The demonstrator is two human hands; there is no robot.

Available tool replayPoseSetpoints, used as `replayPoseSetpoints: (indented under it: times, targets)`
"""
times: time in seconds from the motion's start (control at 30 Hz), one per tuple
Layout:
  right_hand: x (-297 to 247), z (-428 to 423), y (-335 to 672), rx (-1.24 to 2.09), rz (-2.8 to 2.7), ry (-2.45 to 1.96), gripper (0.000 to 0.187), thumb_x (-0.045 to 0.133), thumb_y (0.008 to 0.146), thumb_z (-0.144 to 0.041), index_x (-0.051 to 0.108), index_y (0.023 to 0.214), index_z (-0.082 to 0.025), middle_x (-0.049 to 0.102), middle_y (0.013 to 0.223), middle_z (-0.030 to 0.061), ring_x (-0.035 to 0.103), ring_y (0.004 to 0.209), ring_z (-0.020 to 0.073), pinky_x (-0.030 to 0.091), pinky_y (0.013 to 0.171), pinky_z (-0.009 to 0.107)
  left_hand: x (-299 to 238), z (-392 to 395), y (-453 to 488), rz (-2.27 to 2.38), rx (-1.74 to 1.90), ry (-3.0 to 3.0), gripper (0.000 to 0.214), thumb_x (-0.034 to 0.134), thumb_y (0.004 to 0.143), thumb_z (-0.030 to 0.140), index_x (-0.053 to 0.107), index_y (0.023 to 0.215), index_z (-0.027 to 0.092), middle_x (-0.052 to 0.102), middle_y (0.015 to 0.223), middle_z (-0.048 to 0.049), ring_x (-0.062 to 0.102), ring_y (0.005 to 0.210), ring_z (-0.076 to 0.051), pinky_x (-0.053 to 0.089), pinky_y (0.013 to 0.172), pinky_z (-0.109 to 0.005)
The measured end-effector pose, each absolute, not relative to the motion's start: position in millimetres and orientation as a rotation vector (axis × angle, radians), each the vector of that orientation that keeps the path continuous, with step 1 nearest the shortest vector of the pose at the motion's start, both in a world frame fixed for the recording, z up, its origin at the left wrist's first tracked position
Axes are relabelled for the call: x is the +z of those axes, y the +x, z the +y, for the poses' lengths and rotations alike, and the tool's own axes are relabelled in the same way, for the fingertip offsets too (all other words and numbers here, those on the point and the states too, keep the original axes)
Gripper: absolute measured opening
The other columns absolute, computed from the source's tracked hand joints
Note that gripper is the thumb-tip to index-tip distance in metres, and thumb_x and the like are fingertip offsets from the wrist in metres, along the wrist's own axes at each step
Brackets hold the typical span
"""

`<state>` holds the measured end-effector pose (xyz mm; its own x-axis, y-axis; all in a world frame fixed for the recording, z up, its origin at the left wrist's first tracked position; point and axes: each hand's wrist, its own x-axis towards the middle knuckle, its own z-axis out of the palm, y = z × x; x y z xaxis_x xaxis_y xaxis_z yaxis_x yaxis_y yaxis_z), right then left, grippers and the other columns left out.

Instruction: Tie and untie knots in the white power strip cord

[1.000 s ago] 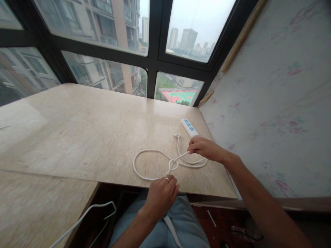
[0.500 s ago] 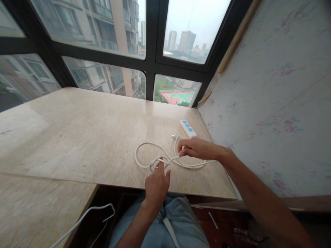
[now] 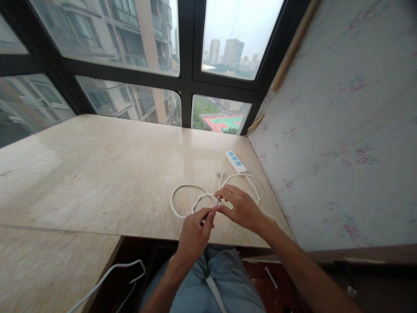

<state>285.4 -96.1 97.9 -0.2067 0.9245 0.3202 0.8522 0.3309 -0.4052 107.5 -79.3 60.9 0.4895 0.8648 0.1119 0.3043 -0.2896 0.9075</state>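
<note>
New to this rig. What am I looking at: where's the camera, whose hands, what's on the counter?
No machine here: one camera on a person's head looks forward and down at their own bare hands. On the beige stone-look countertop lies a looped white power cable, beside a white power strip with blue sockets near the wall. The left hand and right hand both pinch the cable where its loops cross. A white wire hanger shows below the counter edge.
</note>
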Motion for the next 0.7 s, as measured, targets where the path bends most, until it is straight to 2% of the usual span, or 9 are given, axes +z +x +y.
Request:
replayPoseSetpoints:
  times: [0.1,0.2,0.27,0.33,0.4,0.47,0.53,0.7]
  targets:
    - [75,-110,279,0.360,-1.829,-1.631,0.020,0.053,0.094,-0.036,0.062,0.101,-0.019,0.066,0.092,0.0069,0.061,0.082,0.0186,0.047,0.073,0.031,61,-83,107,0.932,0.764,1.697,0.032,0.045,0.093,0.041,0.069,0.091,0.020,0.064,0.063,0.0005,0.054,0.044,-0.010,0.037,0.041,-0.020]
    - [58,-115,280,0.403,-1.656,-1.626,0.019,0.048,0.096,-0.033,0.064,0.099,-0.021,0.069,0.093,0.0066,0.063,0.085,0.0190,0.048,0.077,0.032,56,-87,103,0.925,0.737,1.612,0.036,0.045,0.093,0.045,0.069,0.092,0.019,0.062,0.066,-0.0002,0.048,0.038,-0.008,0.036,0.037,-0.020]
    - [50,-114,282,0.358,-1.590,-1.635,0.022,0.046,0.096,-0.034,0.064,0.101,-0.022,0.069,0.094,0.0078,0.064,0.088,0.0207,0.049,0.080,0.034,51,-89,96,0.897,0.770,1.620,0.035,0.044,0.093,0.044,0.069,0.095,0.019,0.065,0.076,-0.0031,0.051,0.042,-0.008,0.040,0.038,-0.020]
    - [43,-112,284,0.290,-1.511,-1.659,0.026,0.044,0.097,-0.036,0.064,0.101,-0.021,0.069,0.095,0.0090,0.064,0.090,0.0219,0.049,0.083,0.036,47,-91,84,0.842,0.831,1.707,0.031,0.046,0.094,0.039,0.069,0.096,0.020,0.067,0.099,-0.0090,0.058,0.053,-0.010,0.048,0.047,-0.022]
    - [38,-109,286,0.264,-1.423,-1.689,0.027,0.043,0.096,-0.038,0.064,0.100,-0.020,0.068,0.095,0.0093,0.064,0.089,0.0219,0.050,0.082,0.036,43,-93,68,0.779,0.872,1.839,0.026,0.047,0.094,0.034,0.070,0.098,0.021,0.059,0.122,-0.0130,0.064,0.071,-0.014,0.054,0.061,-0.026]
    - [33,-106,285,0.297,-1.363,-1.700,0.028,0.045,0.096,-0.039,0.064,0.099,-0.019,0.068,0.095,0.0092,0.064,0.086,0.0212,0.051,0.079,0.035,40,-94,52,0.737,0.857,1.958,0.024,0.047,0.094,0.030,0.069,0.101,0.023,0.052,0.133,-0.0136,0.065,0.087,-0.017,0.056,0.074,-0.029]
    - [27,-103,281,0.349,-1.337,-1.684,0.028,0.045,0.096,-0.040,0.065,0.099,-0.019,0.068,0.095,0.0091,0.064,0.085,0.0210,0.052,0.077,0.034,37,-94,39,0.730,0.809,2.065,0.022,0.050,0.092,0.030,0.068,0.102,0.023,0.050,0.136,-0.0131,0.065,0.091,-0.018,0.055,0.078,-0.030]
    - [20,-104,262,0.375,-1.358,-1.640,0.028,0.043,0.097,-0.040,0.064,0.099,-0.021,0.067,0.095,0.0088,0.063,0.087,0.0210,0.053,0.078,0.034,36,-91,37,0.941,0.887,2.323,0.016,0.059,0.087,0.035,0.069,0.088,0.022,0.055,0.128,-0.0124,0.062,0.074,-0.016,0.054,0.069,-0.032]
